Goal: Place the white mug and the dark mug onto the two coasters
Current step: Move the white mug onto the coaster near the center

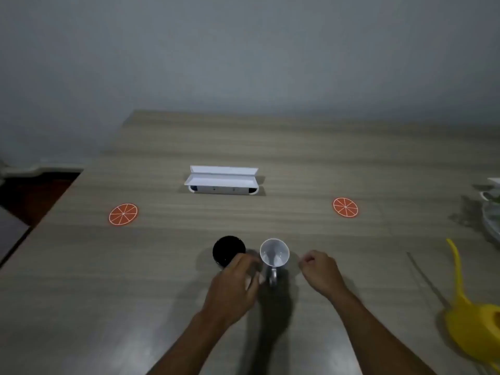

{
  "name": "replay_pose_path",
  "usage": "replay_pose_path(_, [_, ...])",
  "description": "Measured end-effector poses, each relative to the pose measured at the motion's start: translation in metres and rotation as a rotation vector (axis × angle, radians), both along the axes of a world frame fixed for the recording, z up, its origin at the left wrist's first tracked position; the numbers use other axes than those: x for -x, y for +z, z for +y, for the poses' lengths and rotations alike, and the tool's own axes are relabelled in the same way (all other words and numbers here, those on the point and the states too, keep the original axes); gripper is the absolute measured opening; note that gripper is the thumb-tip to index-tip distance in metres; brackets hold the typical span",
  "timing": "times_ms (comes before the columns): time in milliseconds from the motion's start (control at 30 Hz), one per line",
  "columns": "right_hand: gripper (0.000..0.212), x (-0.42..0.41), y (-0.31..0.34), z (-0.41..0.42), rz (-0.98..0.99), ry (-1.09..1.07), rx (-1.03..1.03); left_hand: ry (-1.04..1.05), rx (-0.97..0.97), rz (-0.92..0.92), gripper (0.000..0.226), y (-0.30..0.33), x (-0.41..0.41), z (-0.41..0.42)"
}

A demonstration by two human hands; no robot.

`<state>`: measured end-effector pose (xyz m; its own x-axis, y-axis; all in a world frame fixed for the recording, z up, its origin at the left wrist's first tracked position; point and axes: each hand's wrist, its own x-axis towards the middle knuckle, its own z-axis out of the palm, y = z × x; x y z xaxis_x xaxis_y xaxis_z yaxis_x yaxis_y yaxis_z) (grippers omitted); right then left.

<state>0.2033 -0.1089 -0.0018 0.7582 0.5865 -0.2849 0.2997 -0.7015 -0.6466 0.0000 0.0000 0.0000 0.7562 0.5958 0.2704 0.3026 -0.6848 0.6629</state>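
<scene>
The dark mug (227, 249) and the white mug (274, 252) stand side by side on the table, near its front. The white mug's handle points toward me. My left hand (232, 284) reaches in between them; its curled fingers lie against the dark mug's near right side and hide that part. Whether they grip it is unclear. My right hand (320, 272) hovers just right of the white mug, fingers loosely curled, holding nothing and a small gap away. One orange-slice coaster (123, 214) lies far left and the other orange-slice coaster (345, 207) far right, both bare.
A white open box (221, 180) sits behind the mugs at mid-table. A yellow plastic object (476, 320) with a long spout lies at the right front. Some pale items (491, 209) crowd the right edge. The table's left edge (40, 223) drops to a dark floor.
</scene>
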Motion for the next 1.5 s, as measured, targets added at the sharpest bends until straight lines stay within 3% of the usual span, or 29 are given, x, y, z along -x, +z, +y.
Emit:
replay_pose_path(200, [0.015,0.024,-0.030,-0.006,0.268,-0.110,-0.060,-0.076,0.068,0.271,0.026,-0.047,0.000,-0.024])
replay_pose_path(400, [0.016,0.041,-0.032,0.002,0.578,-0.183,-0.220,-0.179,0.009,0.665,0.081,-0.084,-0.001,-0.026])
replay_pose_path(600, [0.014,0.050,-0.048,0.011,0.802,-0.194,-0.277,-0.222,-0.024,0.813,0.090,-0.093,-0.003,-0.034])
replay_pose_path(1067, [0.020,0.004,-0.042,-0.016,0.634,-0.325,-0.495,-0.145,-0.034,0.696,0.081,-0.097,-0.029,-0.045])
replay_pose_path(1500, [0.018,-0.104,-0.036,-0.023,0.459,-0.483,-0.546,-0.140,-0.114,0.665,0.088,-0.094,-0.173,-0.011])
